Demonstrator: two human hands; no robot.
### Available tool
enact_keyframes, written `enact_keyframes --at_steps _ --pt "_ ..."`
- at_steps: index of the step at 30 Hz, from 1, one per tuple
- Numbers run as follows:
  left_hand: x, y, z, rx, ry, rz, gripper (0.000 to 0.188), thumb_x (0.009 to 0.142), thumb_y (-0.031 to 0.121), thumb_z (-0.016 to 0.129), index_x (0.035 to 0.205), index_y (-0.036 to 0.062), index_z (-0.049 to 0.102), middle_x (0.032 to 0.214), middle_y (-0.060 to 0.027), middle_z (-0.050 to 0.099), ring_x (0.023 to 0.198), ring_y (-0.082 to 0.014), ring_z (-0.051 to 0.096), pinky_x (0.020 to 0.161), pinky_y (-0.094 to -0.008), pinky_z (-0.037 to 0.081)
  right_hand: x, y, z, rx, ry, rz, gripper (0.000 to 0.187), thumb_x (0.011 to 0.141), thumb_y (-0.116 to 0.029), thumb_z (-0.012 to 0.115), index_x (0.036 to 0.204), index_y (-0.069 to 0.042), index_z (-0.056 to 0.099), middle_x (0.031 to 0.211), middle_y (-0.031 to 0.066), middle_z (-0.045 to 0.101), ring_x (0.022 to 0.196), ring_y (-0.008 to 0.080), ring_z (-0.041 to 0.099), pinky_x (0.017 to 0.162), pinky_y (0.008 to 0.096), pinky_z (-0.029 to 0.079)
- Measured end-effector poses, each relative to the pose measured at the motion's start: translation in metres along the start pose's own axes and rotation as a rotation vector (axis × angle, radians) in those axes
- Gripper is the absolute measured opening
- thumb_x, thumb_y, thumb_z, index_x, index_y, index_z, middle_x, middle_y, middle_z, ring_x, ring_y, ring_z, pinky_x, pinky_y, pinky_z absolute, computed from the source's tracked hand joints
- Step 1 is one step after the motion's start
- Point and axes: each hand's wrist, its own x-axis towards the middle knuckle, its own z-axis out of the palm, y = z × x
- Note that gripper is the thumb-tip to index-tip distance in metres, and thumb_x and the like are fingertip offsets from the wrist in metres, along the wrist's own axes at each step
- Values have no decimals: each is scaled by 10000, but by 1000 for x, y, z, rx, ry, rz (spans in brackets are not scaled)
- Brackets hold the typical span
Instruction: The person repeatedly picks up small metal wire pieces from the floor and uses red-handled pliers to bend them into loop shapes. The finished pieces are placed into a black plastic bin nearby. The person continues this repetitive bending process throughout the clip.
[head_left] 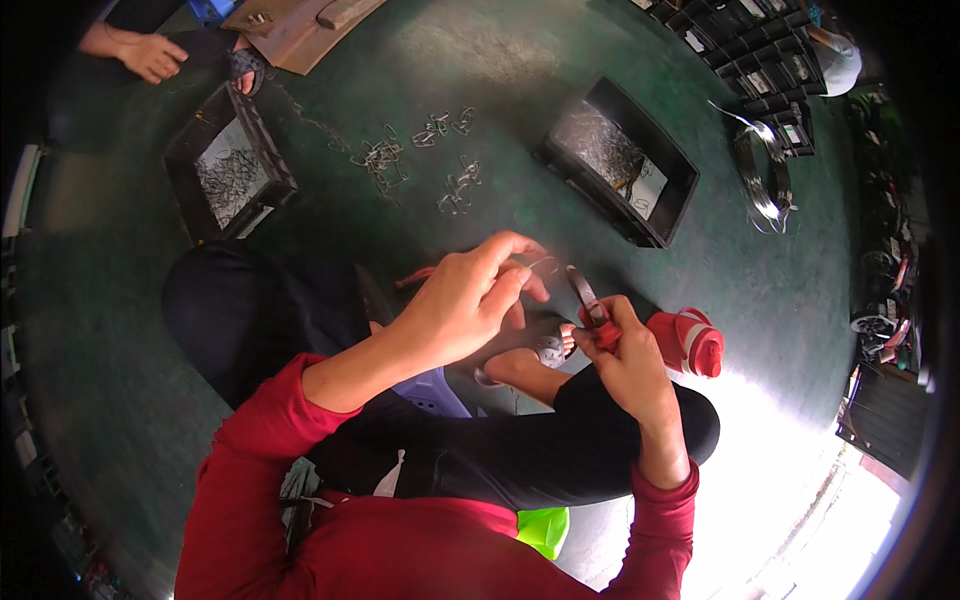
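I've got the left hand (pixel 462 305) pinching a thin wire piece (pixel 540 264), centre; right hand (pixel 628 350) grips red-handled pliers (pixel 590 305) just right. Mid-bend, I'd say; next needs jaws on wire tip.

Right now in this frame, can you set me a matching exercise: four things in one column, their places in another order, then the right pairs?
Things:
1. pliers
2. thin wire piece
3. red bottle
4. coil of wire

Places:
A. on the green floor at far right, near stacked bins
B. in the right hand
C. pinched in the left hand fingers
D. on the floor just beyond the right hand

Pairs: 1-B, 2-C, 3-D, 4-A
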Motion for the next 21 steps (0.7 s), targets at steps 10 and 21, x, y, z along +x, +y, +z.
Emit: enact_keyframes --at_steps 10,21 --pt "79 -26 9 -312 115 -199 150 968 169 576 1021 30 591 985 -64 653 888 -134 630 669 -274 535 -19 26 -11 -463 -18 49 252 788 -96 678 983 -23 537 919 181 634 910 396 614 753 483 470" --pt "277 -152 52 45 454 71 264 843 165 722 1048 5 677 1010 -121 714 898 -185 686 770 -307 546 -6 38 -22 -554 -39 171 301 727 -23 670 991 -56 528 938 140 604 933 344 588 807 459 451"
